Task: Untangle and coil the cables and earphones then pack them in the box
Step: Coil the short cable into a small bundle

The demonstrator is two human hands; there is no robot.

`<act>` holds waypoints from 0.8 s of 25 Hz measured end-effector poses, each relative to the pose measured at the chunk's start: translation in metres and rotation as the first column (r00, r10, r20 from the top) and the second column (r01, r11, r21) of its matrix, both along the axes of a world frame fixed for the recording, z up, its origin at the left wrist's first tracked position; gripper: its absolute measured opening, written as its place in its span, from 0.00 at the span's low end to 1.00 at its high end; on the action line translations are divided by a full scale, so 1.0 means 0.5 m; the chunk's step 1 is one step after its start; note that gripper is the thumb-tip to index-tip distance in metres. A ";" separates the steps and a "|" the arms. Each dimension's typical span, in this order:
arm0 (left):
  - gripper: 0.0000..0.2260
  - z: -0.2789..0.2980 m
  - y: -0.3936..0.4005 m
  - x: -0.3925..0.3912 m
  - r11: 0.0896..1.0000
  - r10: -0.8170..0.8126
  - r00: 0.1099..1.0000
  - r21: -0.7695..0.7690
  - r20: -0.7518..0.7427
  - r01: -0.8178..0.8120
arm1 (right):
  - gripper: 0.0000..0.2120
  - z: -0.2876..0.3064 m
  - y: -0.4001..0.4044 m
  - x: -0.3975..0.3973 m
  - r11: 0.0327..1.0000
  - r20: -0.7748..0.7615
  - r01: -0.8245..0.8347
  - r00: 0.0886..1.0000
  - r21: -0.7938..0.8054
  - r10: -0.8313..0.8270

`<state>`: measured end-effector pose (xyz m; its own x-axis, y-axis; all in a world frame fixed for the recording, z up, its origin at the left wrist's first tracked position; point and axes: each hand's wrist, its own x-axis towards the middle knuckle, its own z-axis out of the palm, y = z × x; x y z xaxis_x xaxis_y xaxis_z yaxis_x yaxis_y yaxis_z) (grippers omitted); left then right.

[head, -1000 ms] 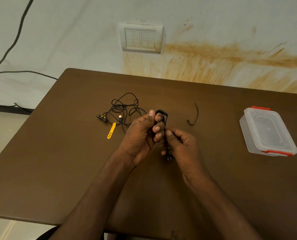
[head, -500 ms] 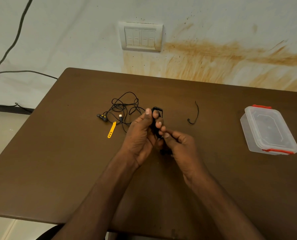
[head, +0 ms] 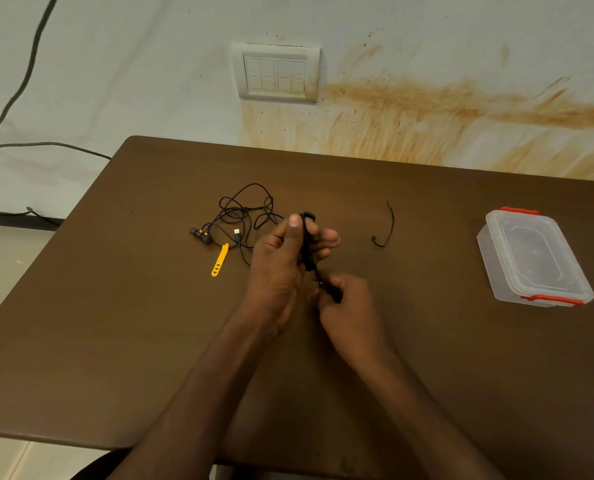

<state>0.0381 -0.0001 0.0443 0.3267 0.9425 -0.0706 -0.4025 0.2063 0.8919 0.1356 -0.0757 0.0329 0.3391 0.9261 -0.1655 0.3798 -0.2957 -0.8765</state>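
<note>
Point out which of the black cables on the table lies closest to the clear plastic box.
The short black curved cable piece lying alone, right of the hands. The tangled black earphone bundle with yellow accents sits farther left, away from the clear plastic box with red clips.

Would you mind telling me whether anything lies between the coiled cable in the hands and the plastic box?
Only a short black tie lies on the table between the coiled cable and the box. The box's lid looks shut.
</note>
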 end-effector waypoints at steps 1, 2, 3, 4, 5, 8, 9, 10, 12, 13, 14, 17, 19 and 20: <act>0.16 -0.001 -0.001 0.002 0.997 0.016 0.995 0.075 -0.094 -0.009 | 0.09 0.002 -0.004 -0.004 0.999 0.204 -0.034 0.979 0.030 0.027; 0.16 -0.003 -0.002 0.003 0.990 0.033 0.985 0.137 -0.168 -0.010 | 0.08 0.009 -0.010 -0.010 0.996 0.369 -0.055 0.929 0.072 0.025; 0.16 -0.003 -0.003 0.003 0.985 0.042 0.975 0.175 -0.217 -0.003 | 0.08 0.018 -0.014 -0.015 0.991 0.467 -0.064 0.884 0.121 0.000; 0.16 -0.002 -0.003 0.002 0.980 0.039 0.965 0.201 -0.260 0.014 | 0.08 0.026 -0.017 -0.018 0.983 0.518 -0.066 0.855 0.172 -0.033; 0.16 0.000 -0.003 0.002 0.974 0.031 0.951 0.222 -0.308 0.040 | 0.09 0.027 -0.018 -0.018 0.971 0.540 -0.066 0.838 0.231 -0.071; 0.17 0.002 -0.006 -0.002 0.965 -0.025 0.907 0.226 -0.420 0.131 | 0.10 0.024 -0.017 -0.015 0.937 0.537 -0.086 0.835 0.339 -0.118; 0.17 0.000 -0.004 -0.004 0.968 -0.061 0.904 0.197 -0.424 0.158 | 0.10 0.022 -0.017 -0.013 0.937 0.527 -0.080 0.841 0.339 -0.119; 0.18 -0.001 -0.002 -0.007 0.969 -0.104 0.906 0.163 -0.411 0.185 | 0.10 0.024 -0.017 -0.009 0.939 0.520 -0.071 0.845 0.336 -0.122; 0.20 -0.002 0.004 -0.013 0.960 -0.197 0.906 0.114 -0.374 0.256 | 0.09 0.025 -0.015 0.001 0.941 0.515 -0.054 0.846 0.335 -0.135; 0.20 -0.003 0.006 -0.017 0.948 -0.236 0.897 0.112 -0.375 0.297 | 0.08 0.026 -0.014 0.007 0.942 0.500 -0.041 0.855 0.332 -0.139; 0.19 -0.003 0.006 -0.020 0.936 -0.256 0.885 0.127 -0.390 0.327 | 0.07 0.028 -0.012 0.014 0.946 0.470 -0.023 0.872 0.323 -0.139; 0.13 -0.006 0.004 -0.022 0.934 -0.239 0.869 0.143 -0.434 0.329 | 0.09 0.033 -0.009 0.030 0.954 0.379 0.002 0.917 0.301 -0.122; 0.12 -0.010 0.007 -0.020 0.951 -0.204 0.883 0.128 -0.423 0.281 | 0.10 0.034 -0.010 0.033 0.947 0.377 -0.018 0.920 0.322 -0.111; 0.11 -0.011 0.007 -0.020 0.958 -0.190 0.886 0.119 -0.422 0.262 | 0.10 0.034 -0.012 0.030 0.942 0.391 -0.039 0.915 0.332 -0.100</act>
<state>0.0283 0.0035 0.0389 0.5095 0.8558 -0.0895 0.0379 0.0816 0.9959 0.1507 -0.0815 0.0500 0.3403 0.8917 0.2984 0.7114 -0.0366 -0.7019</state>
